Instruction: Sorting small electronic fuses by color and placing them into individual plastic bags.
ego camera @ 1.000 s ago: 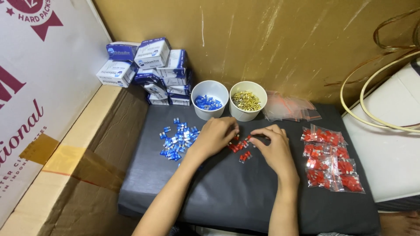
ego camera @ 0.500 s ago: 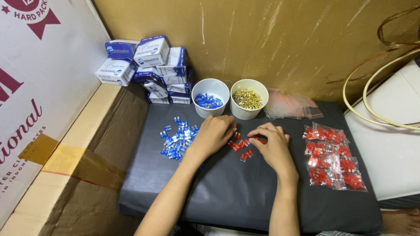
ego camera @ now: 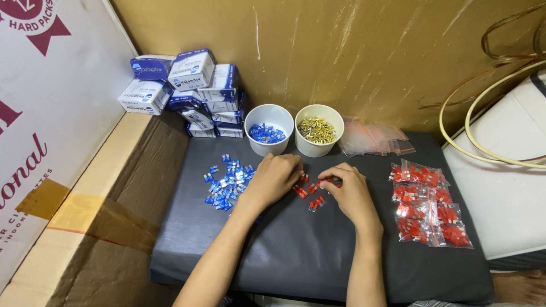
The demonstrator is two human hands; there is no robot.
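— So where do the hands sit against the dark grey mat (ego camera: 318,250)?

— Both are at its middle, over a small scatter of red fuse-like pieces (ego camera: 311,193). The left hand (ego camera: 273,179) lies palm down, fingers curled onto the pieces at the scatter's left edge; whether it pinches one I cannot tell. The right hand (ego camera: 350,190) has thumb and forefinger pressed together on one red piece at the scatter's right edge.

— Why the other heaps around it?

— It looks like sorting by kind. Loose blue pieces (ego camera: 227,182) lie left of the red scatter, near the left hand. Sealed little bags of red pieces (ego camera: 429,207) lie to its right, apart from the loose ones. Beyond it stand two white cups, one with blue pieces (ego camera: 271,129), one with brass terminals (ego camera: 318,129), both within reach. Empty clear bags (ego camera: 372,139) lie right of the cups, and blue-and-white boxes (ego camera: 187,91) are stacked at the mat's far left corner.
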